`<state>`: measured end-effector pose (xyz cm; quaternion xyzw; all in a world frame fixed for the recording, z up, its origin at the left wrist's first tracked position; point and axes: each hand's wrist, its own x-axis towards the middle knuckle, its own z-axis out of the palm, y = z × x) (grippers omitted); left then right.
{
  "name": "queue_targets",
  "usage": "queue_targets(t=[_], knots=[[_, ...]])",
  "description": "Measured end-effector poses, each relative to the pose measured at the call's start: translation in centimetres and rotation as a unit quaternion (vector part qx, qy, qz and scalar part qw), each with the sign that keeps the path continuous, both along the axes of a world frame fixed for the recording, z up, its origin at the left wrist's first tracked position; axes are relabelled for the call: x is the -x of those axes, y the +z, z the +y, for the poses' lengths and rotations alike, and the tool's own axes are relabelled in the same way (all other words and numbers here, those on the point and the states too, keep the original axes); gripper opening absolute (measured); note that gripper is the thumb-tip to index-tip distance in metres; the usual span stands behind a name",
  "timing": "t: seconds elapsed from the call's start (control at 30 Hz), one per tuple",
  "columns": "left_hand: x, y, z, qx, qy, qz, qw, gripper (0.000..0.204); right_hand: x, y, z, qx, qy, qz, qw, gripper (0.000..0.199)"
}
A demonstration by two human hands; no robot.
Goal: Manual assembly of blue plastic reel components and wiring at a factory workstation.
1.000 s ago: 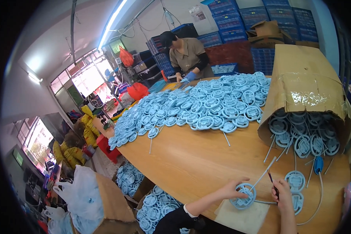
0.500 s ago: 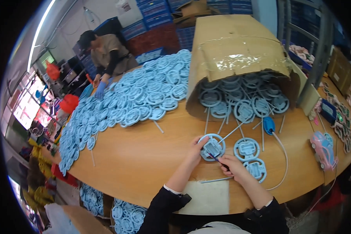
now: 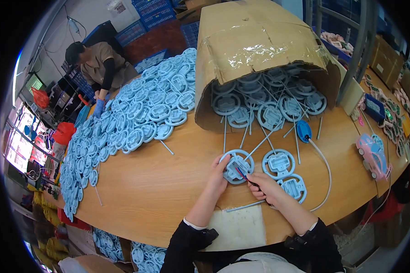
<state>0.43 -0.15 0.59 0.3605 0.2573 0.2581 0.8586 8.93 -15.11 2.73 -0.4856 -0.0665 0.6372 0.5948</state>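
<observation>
My left hand [image 3: 217,177] grips the rim of a light blue toy steering wheel [image 3: 235,166], its recessed inner side turned up. A thin stick reaches from behind this wheel toward the far box. In my right hand [image 3: 266,187] is a slim dark tool with a reddish-blue front part [image 3: 242,174]; its tip points into the wheel's centre, and its exact kind is unclear. Two more steering wheels, one nearer [image 3: 294,187] and one farther [image 3: 278,164], lie just right of my hands. A loose light blue rod [image 3: 246,207] rests by my right wrist.
A cardboard box [image 3: 259,41] full of wheels lies on its side on the wooden table [image 3: 168,195]. Left of it spreads a wheel pile [image 3: 141,109], where a gloved co-worker [image 3: 100,73] stands. A blue oval piece with a cable [image 3: 304,131] and a pink toy car [image 3: 371,157] are right.
The view has shifted, so the table and box sit further left and higher. Both hands keep their hold, and the tool still points into the wheel's centre.
</observation>
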Motion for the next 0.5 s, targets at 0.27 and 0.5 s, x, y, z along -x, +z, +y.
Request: queue_targets(t=[0.27,0.5], knots=[[-0.12,-0.16,0.30,0.023,0.005,-0.018,1.000,0.016,-0.23,-0.12,0.09,0.006,0.021,0.016,1.000,0.027],[-0.06,-0.18,0.13,0.006,-0.005,-0.031,0.999,0.016,-0.30,0.11,0.11,0.007,0.031,0.043,0.999,0.027]])
